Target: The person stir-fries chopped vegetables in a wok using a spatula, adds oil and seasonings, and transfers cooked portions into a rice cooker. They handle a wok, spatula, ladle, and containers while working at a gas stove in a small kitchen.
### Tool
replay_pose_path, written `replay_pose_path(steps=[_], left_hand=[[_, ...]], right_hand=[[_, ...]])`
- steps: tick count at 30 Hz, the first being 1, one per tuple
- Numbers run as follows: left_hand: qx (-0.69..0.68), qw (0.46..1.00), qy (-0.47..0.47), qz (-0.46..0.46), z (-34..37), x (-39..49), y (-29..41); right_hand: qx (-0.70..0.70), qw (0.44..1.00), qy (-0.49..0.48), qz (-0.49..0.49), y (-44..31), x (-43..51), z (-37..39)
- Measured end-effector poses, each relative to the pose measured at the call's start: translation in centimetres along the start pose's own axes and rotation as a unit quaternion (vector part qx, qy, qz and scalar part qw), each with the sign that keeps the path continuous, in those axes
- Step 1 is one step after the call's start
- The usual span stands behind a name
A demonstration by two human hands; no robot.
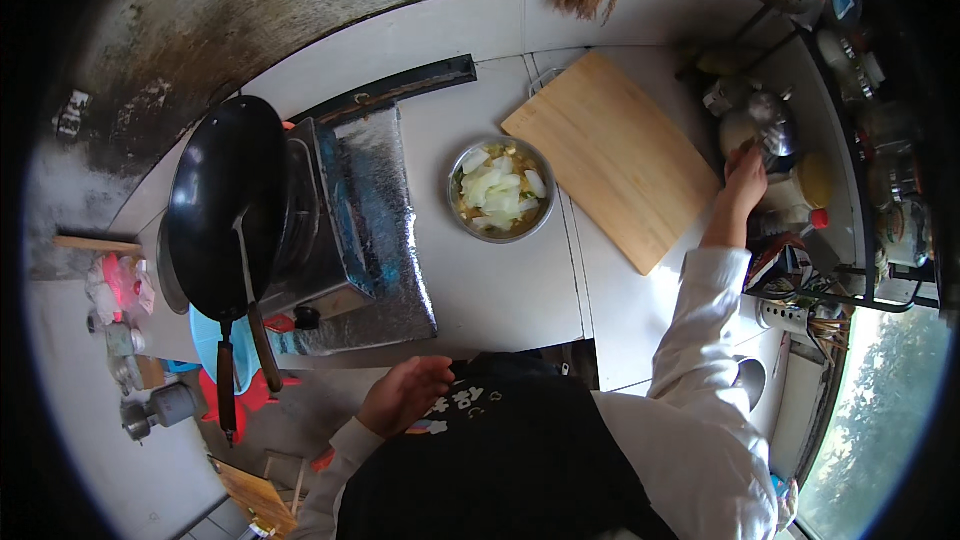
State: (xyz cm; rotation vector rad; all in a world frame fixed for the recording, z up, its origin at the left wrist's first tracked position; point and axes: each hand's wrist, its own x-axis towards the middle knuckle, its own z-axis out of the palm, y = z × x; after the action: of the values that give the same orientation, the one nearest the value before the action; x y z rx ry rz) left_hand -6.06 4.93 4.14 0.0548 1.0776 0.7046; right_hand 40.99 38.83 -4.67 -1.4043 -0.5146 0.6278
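Note:
My right hand [745,171] reaches far to the right, its fingertips against a crowd of jars and a shiny metal vessel [772,120] below the shelf. Shadow and overlap hide whether the fingers grip anything. In front of my apron, my left hand [405,394] hovers with its fingers extended, and no object shows in it. A steel bowl [553,202] on the white tiled counter [495,292] holds pale, translucent vegetable slices [496,191] in a brownish liquid. Between that bowl and my right hand lies a bare wooden cutting board [615,157], set at an angle.
At left a black wok [217,187] sits tilted on the stove, a ladle [247,262] inside it; both handles jut past the counter's front edge. Foil [375,202] covers the stove side. A black metal rack [870,240] with jars borders the right, beside a window [877,405].

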Motion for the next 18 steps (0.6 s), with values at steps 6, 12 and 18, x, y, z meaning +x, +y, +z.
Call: replay_pose_path(steps=[6, 12, 18], left_hand=[[0.007, 1.0, -0.017, -0.015, -1.1, -2.5, 0.7], [-0.039, 0.991, -0.125, 0.017, -5.4, -4.4, 0.5], [-0.063, 0.985, -0.158, 0.042, -10.0, -5.0, -0.8]], right_hand=[[-0.063, 0.986, -0.15, -0.044, -6.0, -12.0, -2.0], [-0.041, 0.907, -0.399, -0.125, -17.3, -21.7, 1.5], [-0.087, 0.81, -0.562, -0.144, -25.2, -30.4, 9.1]])
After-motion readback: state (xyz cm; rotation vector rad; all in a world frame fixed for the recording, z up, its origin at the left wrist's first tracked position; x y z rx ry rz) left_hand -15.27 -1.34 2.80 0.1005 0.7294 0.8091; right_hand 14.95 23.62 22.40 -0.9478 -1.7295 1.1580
